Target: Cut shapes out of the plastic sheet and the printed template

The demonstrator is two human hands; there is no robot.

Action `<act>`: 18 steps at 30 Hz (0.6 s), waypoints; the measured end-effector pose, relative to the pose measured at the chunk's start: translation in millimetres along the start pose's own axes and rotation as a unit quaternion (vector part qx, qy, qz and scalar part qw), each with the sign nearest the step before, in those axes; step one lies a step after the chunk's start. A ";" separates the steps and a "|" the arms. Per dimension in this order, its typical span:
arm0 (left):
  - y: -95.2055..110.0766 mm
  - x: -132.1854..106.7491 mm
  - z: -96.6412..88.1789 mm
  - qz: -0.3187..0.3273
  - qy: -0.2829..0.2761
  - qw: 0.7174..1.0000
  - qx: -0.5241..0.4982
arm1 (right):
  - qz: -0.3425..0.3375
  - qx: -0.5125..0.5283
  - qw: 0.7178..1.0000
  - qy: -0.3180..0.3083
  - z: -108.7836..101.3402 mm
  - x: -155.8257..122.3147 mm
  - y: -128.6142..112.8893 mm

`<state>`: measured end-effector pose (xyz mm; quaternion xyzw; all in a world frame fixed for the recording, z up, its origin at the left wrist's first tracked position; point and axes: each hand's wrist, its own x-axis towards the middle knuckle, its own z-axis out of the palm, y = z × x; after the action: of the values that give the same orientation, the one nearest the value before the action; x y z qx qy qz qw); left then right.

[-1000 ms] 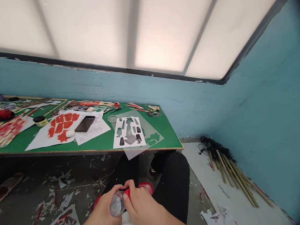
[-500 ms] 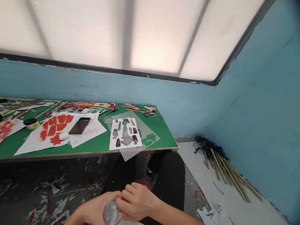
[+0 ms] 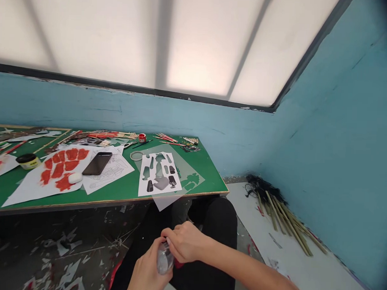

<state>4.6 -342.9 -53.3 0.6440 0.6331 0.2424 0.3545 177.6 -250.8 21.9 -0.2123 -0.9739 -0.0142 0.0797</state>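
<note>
Low over the lap, my left hand [image 3: 149, 264] wraps round a clear plastic bottle [image 3: 164, 260], whose rounded transparent end faces me. Closed over the bottle's far side, my right hand [image 3: 185, 241] touches the left fingertips. The part under its fingers is hidden, so I cannot tell whether a cap is there. Something red [image 3: 178, 264] shows just below the right hand, partly covered. Both hands are in front of the black-trousered legs [image 3: 220, 230], apart from the table edge.
On the green table [image 3: 115, 193] lie a cut-out stencil sheet [image 3: 144, 177], a phone [image 3: 97, 163], red-painted paper [image 3: 23, 194], a tape roll [image 3: 136, 155], a yellow jar [image 3: 28, 161] and a small red pot [image 3: 142, 138]. Paper scraps litter the floor. Bamboo sticks [image 3: 287, 224] lie at the right wall.
Both hands have moved right and slightly up with the bottle, which is now tilted more upright. The view has shifted a little, so the table sits further left.
</note>
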 end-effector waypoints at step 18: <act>-41.1 111.0 -5.2 0.505 -0.282 0.806 0.125 | 0.382 -0.120 0.916 0.013 -240.1 100.7 257.5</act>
<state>-16.9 -234.7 -96.6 0.9514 0.1154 0.1140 0.2616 230.0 10.0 273.6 -0.5759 -0.8085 -0.1025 0.0655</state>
